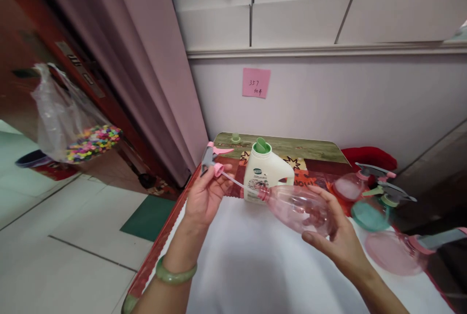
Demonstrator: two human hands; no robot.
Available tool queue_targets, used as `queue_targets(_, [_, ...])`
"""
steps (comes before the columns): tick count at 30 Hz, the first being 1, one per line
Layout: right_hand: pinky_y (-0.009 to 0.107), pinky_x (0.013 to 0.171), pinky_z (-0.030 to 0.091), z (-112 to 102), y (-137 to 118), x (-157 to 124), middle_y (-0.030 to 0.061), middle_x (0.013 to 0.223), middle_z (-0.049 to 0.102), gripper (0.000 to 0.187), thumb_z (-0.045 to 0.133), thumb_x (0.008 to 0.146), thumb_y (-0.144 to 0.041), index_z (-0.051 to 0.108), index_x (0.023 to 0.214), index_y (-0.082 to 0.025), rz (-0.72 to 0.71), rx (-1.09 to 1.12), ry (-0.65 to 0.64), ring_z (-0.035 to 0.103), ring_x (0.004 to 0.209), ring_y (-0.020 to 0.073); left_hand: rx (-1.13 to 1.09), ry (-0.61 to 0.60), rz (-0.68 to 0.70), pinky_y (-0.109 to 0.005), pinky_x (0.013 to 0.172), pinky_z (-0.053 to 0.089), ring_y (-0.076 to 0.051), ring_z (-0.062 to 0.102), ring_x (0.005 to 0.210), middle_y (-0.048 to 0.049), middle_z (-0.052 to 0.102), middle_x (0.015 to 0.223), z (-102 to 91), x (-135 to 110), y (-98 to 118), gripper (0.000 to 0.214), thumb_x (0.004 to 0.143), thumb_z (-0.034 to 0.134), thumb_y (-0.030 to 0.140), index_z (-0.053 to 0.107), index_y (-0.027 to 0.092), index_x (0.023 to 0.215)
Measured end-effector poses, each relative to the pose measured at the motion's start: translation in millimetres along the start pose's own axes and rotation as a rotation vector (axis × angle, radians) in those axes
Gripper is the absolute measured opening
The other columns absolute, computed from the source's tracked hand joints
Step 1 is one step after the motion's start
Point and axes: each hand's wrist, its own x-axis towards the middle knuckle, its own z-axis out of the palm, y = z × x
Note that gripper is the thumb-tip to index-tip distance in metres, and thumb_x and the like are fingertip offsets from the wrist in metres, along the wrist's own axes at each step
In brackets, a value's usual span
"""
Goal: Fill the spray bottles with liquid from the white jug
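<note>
My left hand (pixel 208 193) grips a grey and pink spray trigger head (pixel 211 158) by its pink collar. From that collar a thin clear dip tube (pixel 237 180) runs right to the mouth of a transparent pink bottle (pixel 297 207); its end appears to be inside the neck. My right hand (pixel 337 233) wraps round the bottom of this bottle, which lies tilted on its side in the air, its neck toward the left. Behind the bottle stands a cream jug (pixel 255 173) with a green spout and no cap on it.
At the right stand spray bottles: one pink (pixel 348 186), one green (pixel 370 214), another pink (pixel 397 253). A small green cap (pixel 236 138) lies at the table's back. White cloth (pixel 251 265) covers the tabletop. A bag of colourful pieces (pixel 93 143) hangs at left.
</note>
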Motion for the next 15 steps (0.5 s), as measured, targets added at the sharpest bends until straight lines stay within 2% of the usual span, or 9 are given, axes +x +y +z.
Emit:
queue_targets(4, [0.054,0.087,0.062,28,0,-8,0.0126,0.142,0.055,0.083,0.081,0.072,-0.054,0.037,0.141,-0.039,0.003,0.130,0.030,0.066,0.115,0.0364,0.029,-0.047,-0.068,-0.033,0.072,0.058,-0.020,0.073,0.075,-0.0129,0.078,0.094,23.4,-19,-20,0.015,0.088,0.069,0.026,0.072,0.012,0.094])
queue_targets(8, [0.050,0.085,0.063,51,3,-15,0.0133,0.141,0.055,0.087,0.088,0.067,-0.048,0.042,0.140,-0.035,-0.026,0.224,0.171,0.067,0.112,0.0339,0.030,-0.017,-0.101,-0.033,0.090,0.053,-0.020,0.073,0.089,-0.0126,0.078,0.100,42.3,-36,-35,0.023,0.086,0.072,0.026,0.073,0.012,0.104])
queue_targets(11, [0.044,0.079,0.064,57,10,-19,0.0142,0.143,0.054,0.087,0.090,0.065,-0.044,0.045,0.138,-0.031,-0.076,0.230,0.297,0.069,0.109,0.0317,0.008,0.020,-0.076,-0.034,0.098,0.049,-0.020,0.071,0.102,-0.0118,0.077,0.108,48.8,-42,-38,0.026,0.085,0.073,0.024,0.073,0.015,0.109])
queue_targets(15, [0.042,0.076,0.063,60,20,-22,0.0150,0.138,0.056,0.088,0.091,0.063,-0.041,0.047,0.137,-0.029,-0.163,0.128,0.332,0.069,0.106,0.0309,-0.037,0.020,-0.150,-0.039,0.102,0.048,-0.023,0.073,0.099,-0.0143,0.078,0.107,53.9,-43,-37,0.028,0.086,0.071,0.025,0.072,0.013,0.112])
